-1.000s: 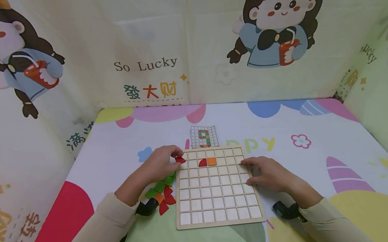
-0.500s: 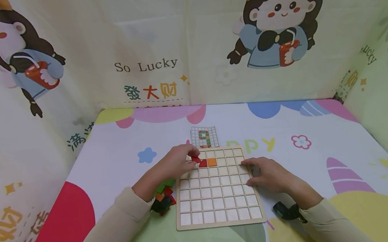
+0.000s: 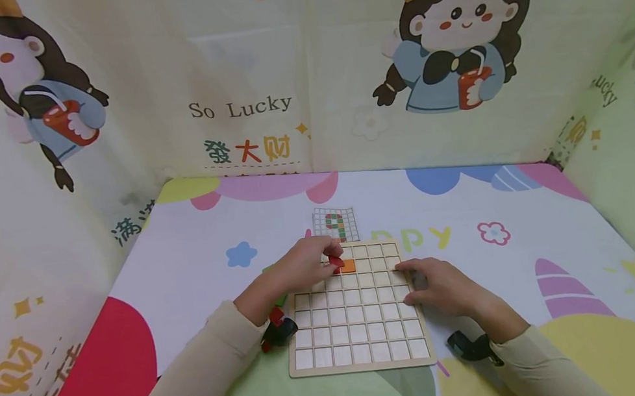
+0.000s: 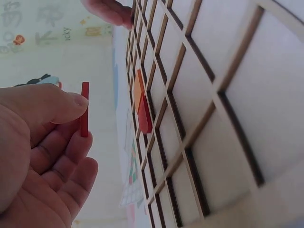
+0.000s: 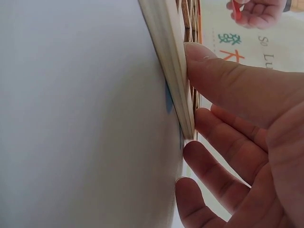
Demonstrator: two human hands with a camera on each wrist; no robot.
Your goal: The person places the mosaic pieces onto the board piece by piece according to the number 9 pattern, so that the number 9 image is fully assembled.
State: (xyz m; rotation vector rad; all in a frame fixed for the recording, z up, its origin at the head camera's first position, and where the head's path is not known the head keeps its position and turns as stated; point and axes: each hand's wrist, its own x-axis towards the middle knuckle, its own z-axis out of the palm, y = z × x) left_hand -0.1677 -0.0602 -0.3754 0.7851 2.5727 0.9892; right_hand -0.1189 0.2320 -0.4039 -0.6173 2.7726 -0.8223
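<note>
though thin, a flat red piece (image 4: 84,109) in pinch of left hand (image 3: 308,263), right hand (image 3: 439,283) loose-fingered against gridded wooden board (image 3: 357,314)

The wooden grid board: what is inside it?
Inside: an orange square tile and a red rounded tile. In the head view, the left hand covers part of the board.

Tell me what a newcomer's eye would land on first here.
Probably the big cartoon girl printed on the backdrop, upper right in the head view. Next comes the wooden grid board on the table, with an orange square tile in one far cell. Above it, the left hand pinches a thin red tile, while the right hand touches the board's right edge.
</note>
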